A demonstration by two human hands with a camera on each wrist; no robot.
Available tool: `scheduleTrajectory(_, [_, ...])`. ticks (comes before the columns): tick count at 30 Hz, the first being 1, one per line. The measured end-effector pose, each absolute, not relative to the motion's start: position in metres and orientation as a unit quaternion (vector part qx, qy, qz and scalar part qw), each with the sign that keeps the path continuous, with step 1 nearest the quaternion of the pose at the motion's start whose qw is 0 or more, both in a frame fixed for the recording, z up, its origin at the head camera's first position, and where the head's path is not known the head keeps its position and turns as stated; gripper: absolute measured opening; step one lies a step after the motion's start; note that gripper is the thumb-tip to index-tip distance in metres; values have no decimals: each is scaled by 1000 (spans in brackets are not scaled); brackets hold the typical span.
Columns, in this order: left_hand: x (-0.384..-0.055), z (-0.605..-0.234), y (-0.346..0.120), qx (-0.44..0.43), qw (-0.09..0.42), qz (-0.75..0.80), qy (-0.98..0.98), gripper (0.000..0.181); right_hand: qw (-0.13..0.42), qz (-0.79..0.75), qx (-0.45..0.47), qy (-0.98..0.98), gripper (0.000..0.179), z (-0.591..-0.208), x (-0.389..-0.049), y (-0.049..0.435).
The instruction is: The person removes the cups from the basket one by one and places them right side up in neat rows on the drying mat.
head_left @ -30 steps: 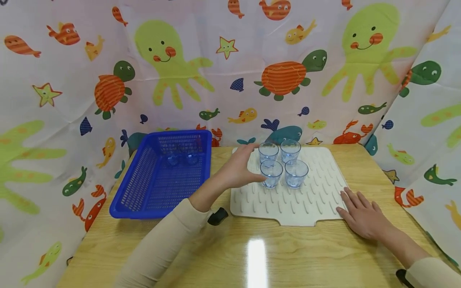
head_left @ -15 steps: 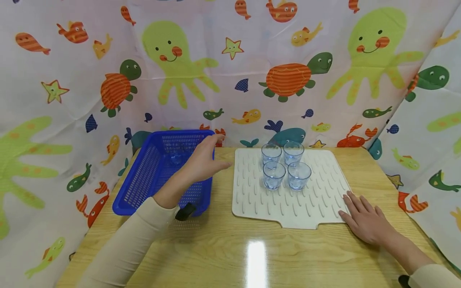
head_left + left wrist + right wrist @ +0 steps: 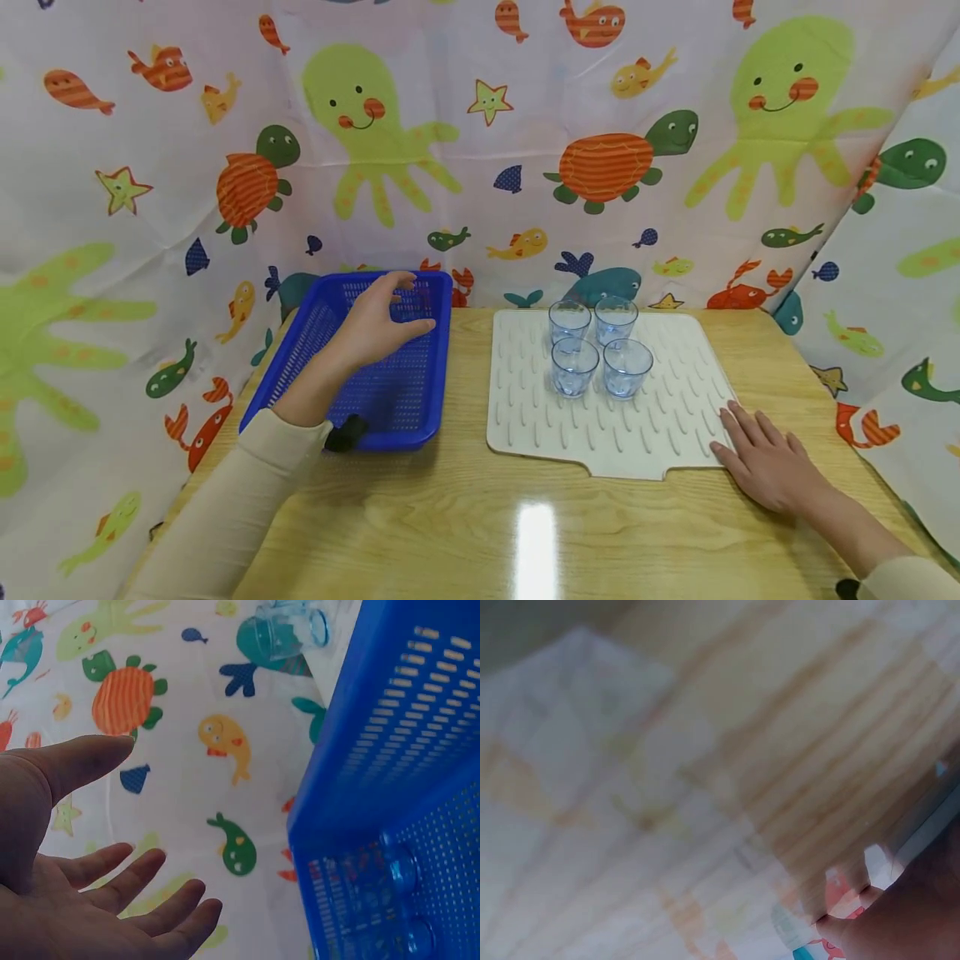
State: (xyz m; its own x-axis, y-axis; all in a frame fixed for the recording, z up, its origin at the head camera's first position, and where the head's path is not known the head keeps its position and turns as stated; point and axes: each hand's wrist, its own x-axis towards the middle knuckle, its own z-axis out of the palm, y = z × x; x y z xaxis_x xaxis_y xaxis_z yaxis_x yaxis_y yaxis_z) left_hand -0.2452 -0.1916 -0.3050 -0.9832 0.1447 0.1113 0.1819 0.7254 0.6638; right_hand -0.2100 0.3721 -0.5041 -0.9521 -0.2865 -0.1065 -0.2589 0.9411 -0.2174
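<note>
My left hand [image 3: 371, 329] hovers over the blue plastic basket [image 3: 442, 375], thumb and fingers spread apart with nothing between them. Inside that basket, the left wrist view shows two clear glasses, one glass [image 3: 403, 868] and another glass [image 3: 418, 937]; in the head view my hand covers that spot. Several bluish clear glasses stand upright in a block on the white ridged drying mat [image 3: 525, 417], among them a front-left glass [image 3: 574, 367] and a front-right glass [image 3: 627, 368]. My right hand [image 3: 772, 462] lies flat, its fingertips at the mat's right edge.
The wooden table [image 3: 465, 517] carries the basket on the left and the mat on the right. A curtain [image 3: 480, 208] printed with sea animals hangs behind and along both sides. The mat has a tab [image 3: 626, 468] at its front edge.
My left hand has moved left from the glasses on the mat to above the basket, its fingers still spread. The right hand stays in place. The head view has shifted slightly.
</note>
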Motion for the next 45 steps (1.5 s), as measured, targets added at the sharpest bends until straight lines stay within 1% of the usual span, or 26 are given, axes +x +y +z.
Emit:
scheduleTrajectory(7, [-259,-306,-221,-43,45,-331,-942,80,67,-96,-136,984,77,-506,-211,376])
scheduleTrajectory(10, [-264,-310,-234,-23,42,-333,-942,82,66,-93,-138,984,77,-506,-212,375])
scheduleTrajectory(18, [-278,-321,-254,28,16,-397,-917,87,65,-90,-141,984,76,-506,-210,372])
scheduleTrajectory(23, [-288,-327,-260,63,20,-444,-894,92,63,-89,-140,984,76,-507,-210,372])
scheduleTrajectory(27, [-295,-334,-264,88,34,-460,-883,96,62,-89,-138,984,76,-507,-210,373])
scheduleTrajectory(37, [-317,-357,-274,97,75,-449,-885,101,60,-89,-136,985,76,-506,-210,371])
scheduleTrajectory(45, [-327,-377,-284,106,68,-447,-886,105,63,-91,-134,985,77,-504,-209,371])
